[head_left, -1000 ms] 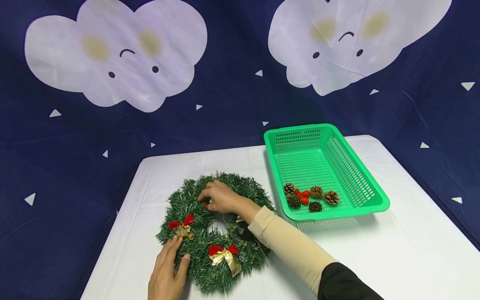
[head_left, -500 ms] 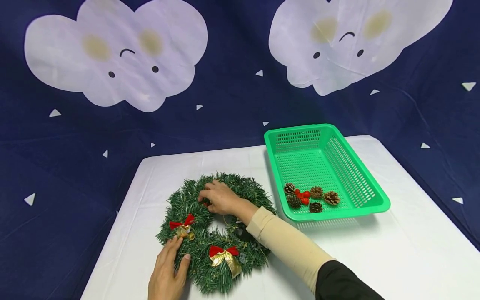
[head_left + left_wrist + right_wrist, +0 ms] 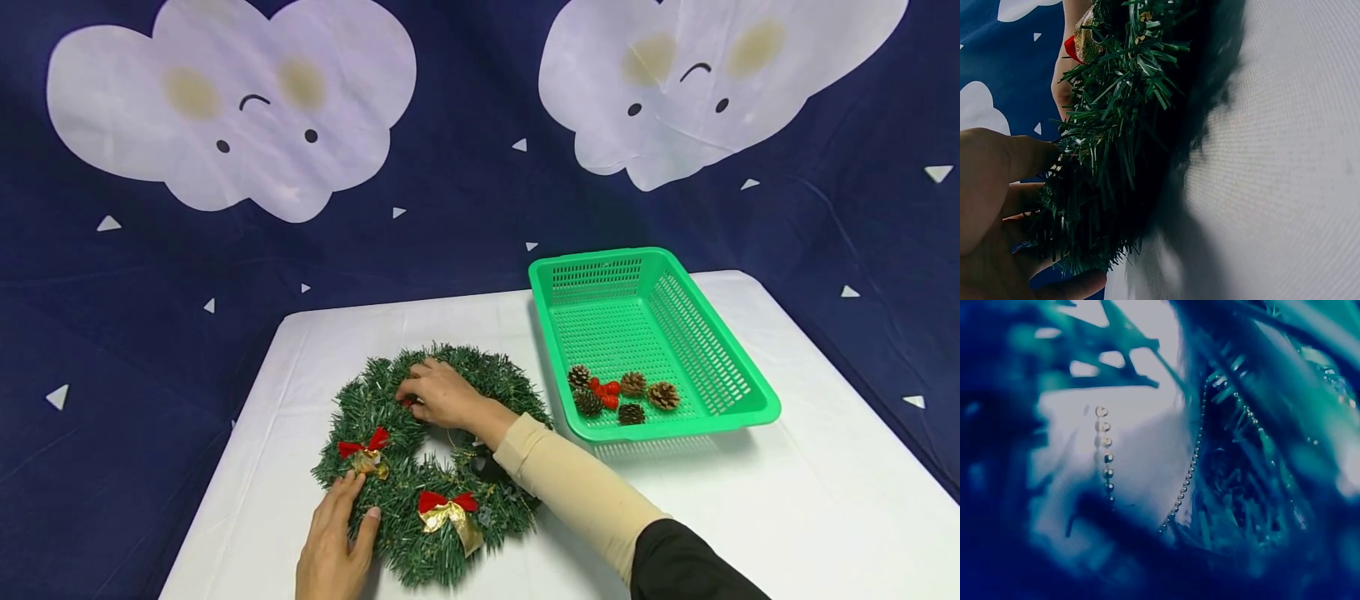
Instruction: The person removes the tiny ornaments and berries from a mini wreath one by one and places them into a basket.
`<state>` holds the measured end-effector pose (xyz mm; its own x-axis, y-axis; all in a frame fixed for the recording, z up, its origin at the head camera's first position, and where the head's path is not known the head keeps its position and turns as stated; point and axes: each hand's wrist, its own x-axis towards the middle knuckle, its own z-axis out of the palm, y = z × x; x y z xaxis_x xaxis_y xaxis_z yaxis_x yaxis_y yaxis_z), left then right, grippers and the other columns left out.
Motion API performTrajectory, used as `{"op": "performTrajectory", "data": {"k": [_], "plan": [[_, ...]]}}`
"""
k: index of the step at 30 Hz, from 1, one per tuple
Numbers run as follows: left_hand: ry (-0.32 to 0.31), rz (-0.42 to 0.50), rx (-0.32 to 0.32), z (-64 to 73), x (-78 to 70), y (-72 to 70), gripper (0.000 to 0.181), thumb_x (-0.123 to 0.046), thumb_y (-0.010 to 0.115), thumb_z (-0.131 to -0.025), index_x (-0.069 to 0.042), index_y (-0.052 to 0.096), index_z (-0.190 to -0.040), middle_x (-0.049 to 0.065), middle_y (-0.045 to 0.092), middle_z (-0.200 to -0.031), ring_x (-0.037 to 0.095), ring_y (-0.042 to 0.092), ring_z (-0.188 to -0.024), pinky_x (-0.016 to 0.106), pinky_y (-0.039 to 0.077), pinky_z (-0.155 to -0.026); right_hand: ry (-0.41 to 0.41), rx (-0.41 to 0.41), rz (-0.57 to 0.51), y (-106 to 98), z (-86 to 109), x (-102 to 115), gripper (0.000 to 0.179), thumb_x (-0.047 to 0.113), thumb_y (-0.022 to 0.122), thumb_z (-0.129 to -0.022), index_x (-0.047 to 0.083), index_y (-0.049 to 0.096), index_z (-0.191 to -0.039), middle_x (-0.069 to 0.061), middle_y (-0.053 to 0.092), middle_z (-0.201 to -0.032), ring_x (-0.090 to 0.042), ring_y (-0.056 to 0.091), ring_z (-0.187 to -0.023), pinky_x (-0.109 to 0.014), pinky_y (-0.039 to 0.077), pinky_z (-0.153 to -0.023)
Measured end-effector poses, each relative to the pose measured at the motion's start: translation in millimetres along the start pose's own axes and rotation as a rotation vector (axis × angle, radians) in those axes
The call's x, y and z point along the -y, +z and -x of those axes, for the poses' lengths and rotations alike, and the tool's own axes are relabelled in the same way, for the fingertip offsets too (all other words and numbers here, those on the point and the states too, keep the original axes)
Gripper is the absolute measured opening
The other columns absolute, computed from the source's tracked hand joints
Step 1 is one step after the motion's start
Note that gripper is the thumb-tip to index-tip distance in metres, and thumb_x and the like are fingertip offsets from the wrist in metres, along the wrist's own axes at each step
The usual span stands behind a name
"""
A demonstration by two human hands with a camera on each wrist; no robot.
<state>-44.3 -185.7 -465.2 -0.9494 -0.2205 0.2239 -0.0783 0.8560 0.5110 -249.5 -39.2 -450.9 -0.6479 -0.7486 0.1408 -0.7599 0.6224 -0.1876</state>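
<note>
A green tinsel wreath [image 3: 420, 533] lies on the white-covered table. On its left side is a red bow [image 3: 363, 443] with gold below; another red bow with gold tails [image 3: 452, 512] sits at the front. My right hand [image 3: 442, 396] reaches over the wreath's back left part, its bent fingers pinching a small red ornament [image 3: 410, 401] mostly hidden beneath them. My left hand [image 3: 333, 537] rests against the wreath's front left edge, fingers extended and thumb apart; the left wrist view shows the fingers [image 3: 1032, 156] touching the tinsel. Dark, blurred tinsel and a gold bead string [image 3: 1108, 457] fill the right wrist view.
A green plastic basket [image 3: 720, 350] stands at the right rear of the table. Several pine cones [image 3: 663, 396] and a cluster of red ornaments [image 3: 606, 392] lie at its near end. Behind the table hangs a dark blue cloth [image 3: 465, 233] with printed clouds.
My right hand's fingers shift very slightly at the red ornament, staying at the same spot on the wreath. The left hand, wreath and basket keep their places.
</note>
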Motion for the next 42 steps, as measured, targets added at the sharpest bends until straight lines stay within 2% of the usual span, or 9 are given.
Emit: {"op": "performTrajectory", "data": {"k": [5, 10, 19, 23, 27, 30, 34, 38, 42], "plan": [[0.002, 0.001, -0.006, -0.4, -0.9, -0.3, 0.047, -0.025, 0.063, -0.091, -0.009, 0.054, -0.134, 0.012, 0.052, -0.138, 0.034, 0.042, -0.130, 0.059, 0.043, -0.095, -0.041, -0.047, -0.023, 0.7, -0.4, -3.6, 0.020, 0.032, 0.062, -0.091, 0.028, 0.068, -0.110, 0.009, 0.061, -0.102, -0.010, 0.048, -0.088, -0.026, 0.043, -0.081], [-0.006, -0.008, 0.011, -0.3, -1.3, -0.9, 0.047, -0.027, 0.062, -0.092, -0.008, 0.053, -0.134, 0.012, 0.051, -0.139, 0.035, 0.042, -0.130, 0.059, 0.043, -0.095, -0.044, -0.078, -0.107, 0.1, -0.3, -6.2, 0.024, 0.037, 0.058, -0.092, 0.025, 0.067, -0.110, 0.008, 0.063, -0.101, -0.010, 0.051, -0.088, -0.027, 0.046, -0.081], [-0.005, -0.007, 0.012, 0.4, -1.3, 0.5, 0.048, -0.027, 0.062, -0.092, -0.008, 0.053, -0.134, 0.012, 0.051, -0.139, 0.035, 0.042, -0.130, 0.059, 0.043, -0.095, 0.053, -0.096, -0.300, -7.7, 3.7, -2.7, 0.030, 0.039, 0.057, -0.092, 0.026, 0.063, -0.119, 0.009, 0.064, -0.117, -0.010, 0.053, -0.105, -0.030, 0.050, -0.091], [-0.013, -0.014, 0.020, 0.3, -1.5, -0.4, 0.048, -0.029, 0.060, -0.093, -0.008, 0.053, -0.135, 0.012, 0.050, -0.140, 0.035, 0.042, -0.130, 0.060, 0.043, -0.094, 0.095, -0.121, -0.398, -13.8, 5.3, 1.7, 0.031, 0.037, 0.059, -0.092, 0.026, 0.063, -0.120, 0.007, 0.064, -0.115, -0.007, 0.055, -0.094, -0.024, 0.050, -0.080], [-0.016, -0.015, 0.008, 0.3, -1.4, -0.4, 0.047, -0.028, 0.062, -0.092, -0.009, 0.053, -0.134, 0.011, 0.051, -0.139, 0.034, 0.042, -0.130, 0.059, 0.044, -0.093, 0.139, -0.148, -0.509, -23.1, 9.5, 4.5, 0.030, 0.035, 0.061, -0.091, 0.024, 0.064, -0.119, 0.003, 0.064, -0.109, -0.009, 0.053, -0.083, -0.021, 0.044, -0.067], [-0.029, -0.010, 0.015, -0.6, -1.6, -0.5, 0.048, -0.026, 0.062, -0.091, -0.009, 0.053, -0.135, 0.011, 0.050, -0.140, 0.033, 0.042, -0.130, 0.058, 0.044, -0.093, 0.157, -0.184, -0.566, -31.0, 14.5, 3.6, 0.030, 0.032, 0.063, -0.091, 0.022, 0.065, -0.119, 0.001, 0.065, -0.106, -0.014, 0.055, -0.086, -0.023, 0.042, -0.066], [-0.065, -0.014, 0.061, -1.0, -2.0, -2.5, 0.049, -0.028, 0.060, -0.092, -0.009, 0.050, -0.137, 0.011, 0.047, -0.142, 0.035, 0.039, -0.133, 0.059, 0.043, -0.095, 0.179, -0.243, -0.616, -38.9, 22.4, 1.6, 0.029, 0.028, 0.065, -0.089, 0.020, 0.066, -0.117, 0.002, 0.067, -0.104, -0.018, 0.058, -0.092, -0.025, 0.043, -0.071], [-0.088, -0.018, 0.099, -0.8, -2.0, -4.2, 0.050, -0.031, 0.057, -0.094, -0.010, 0.049, -0.138, 0.011, 0.045, -0.144, 0.036, 0.036, -0.135, 0.060, 0.041, -0.096, 0.224, -0.285, -0.658, -46.9, 30.6, -0.6, 0.028, 0.025, 0.068, -0.088, 0.023, 0.067, -0.115, 0.002, 0.068, -0.102, -0.017, 0.058, -0.089, -0.026, 0.043, -0.069], [-0.084, -0.013, 0.100, -1.5, -2.7, -3.8, 0.050, -0.032, 0.057, -0.094, -0.011, 0.048, -0.139, 0.010, 0.044, -0.145, 0.036, 0.036, -0.135, 0.060, 0.041, -0.097, 0.267, -0.310, -0.714, -55.8, 38.2, -4.0, 0.028, 0.023, 0.068, -0.088, 0.020, 0.067, -0.116, 0.000, 0.068, -0.104, -0.018, 0.062, -0.095, -0.026, 0.047, -0.069]]}}
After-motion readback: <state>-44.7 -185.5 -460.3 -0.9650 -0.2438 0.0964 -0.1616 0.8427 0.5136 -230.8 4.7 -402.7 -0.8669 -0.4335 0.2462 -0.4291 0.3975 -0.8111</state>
